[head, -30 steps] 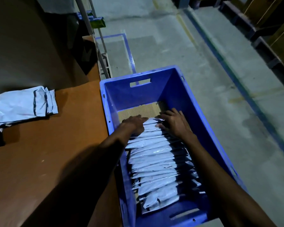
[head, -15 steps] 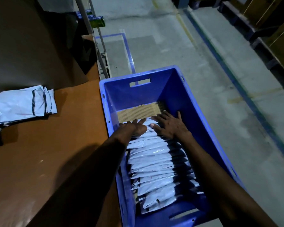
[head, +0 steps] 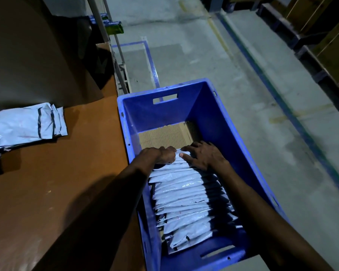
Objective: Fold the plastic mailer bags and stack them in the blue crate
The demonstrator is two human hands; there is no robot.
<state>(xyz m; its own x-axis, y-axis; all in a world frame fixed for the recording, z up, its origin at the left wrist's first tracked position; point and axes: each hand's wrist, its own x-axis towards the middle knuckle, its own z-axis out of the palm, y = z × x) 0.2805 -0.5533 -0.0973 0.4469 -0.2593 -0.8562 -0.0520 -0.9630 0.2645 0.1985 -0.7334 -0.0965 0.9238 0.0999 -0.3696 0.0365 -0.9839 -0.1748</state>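
Left hand (head: 163, 155) has curled its grip over the far end of the mailer bags (head: 184, 194) filed in the blue crate (head: 223, 118); right hand (head: 204, 158) lies flat, pressing them. Light, slippery film: pinch folded edges.

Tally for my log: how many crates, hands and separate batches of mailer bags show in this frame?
Blue plastic crate: 1
Bare hands: 2, left hand and right hand
Batches of white plastic mailer bags: 2, folded row in the crate, loose pile on the brown table
Total: 5
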